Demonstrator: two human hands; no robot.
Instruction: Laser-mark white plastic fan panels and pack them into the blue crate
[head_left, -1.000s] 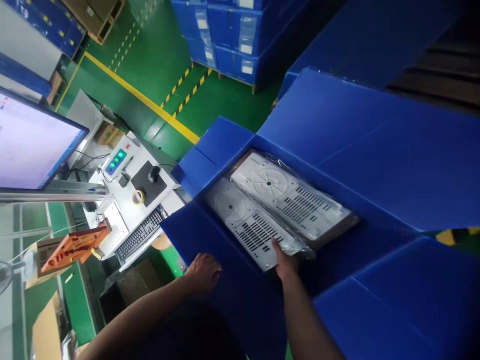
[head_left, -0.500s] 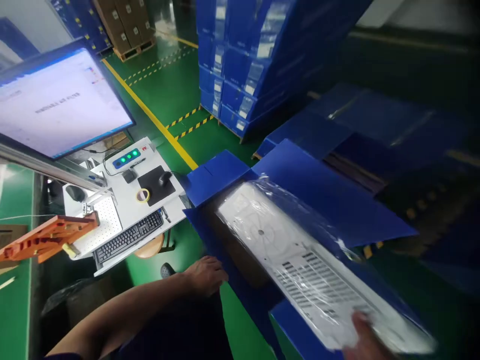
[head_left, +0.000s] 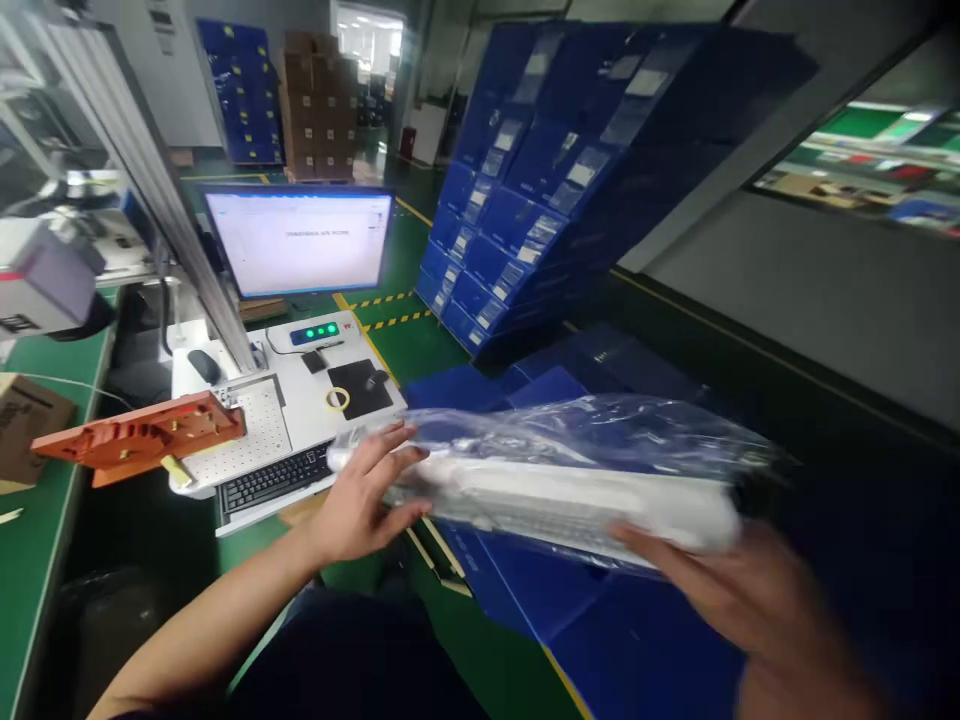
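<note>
A long white slotted panel in a clear plastic bag (head_left: 570, 490) is held up in front of me, turned nearly edge-on and smeared by motion. My right hand (head_left: 742, 590), blurred, grips its right end, with the thumb on the near side. At the other end is my left hand (head_left: 367, 490), its fingers spread over the bagged end; whether it bears any weight I cannot tell. Below the panel stands a blue box (head_left: 525, 590) with its flaps folded out. The panel hides part of the box's opening.
To the left, a white workstation holds a keyboard (head_left: 277, 475), a tape roll (head_left: 337, 400), a mouse pad (head_left: 360, 388) and a monitor (head_left: 300, 240). An orange fixture (head_left: 142, 440) juts out at its left. Stacked blue boxes (head_left: 517, 190) stand behind.
The panel has risen out of the blue box and turned from face-up to nearly edge-on, with my right hand on it. My left hand has moved from the box's edge to the panel's left end.
</note>
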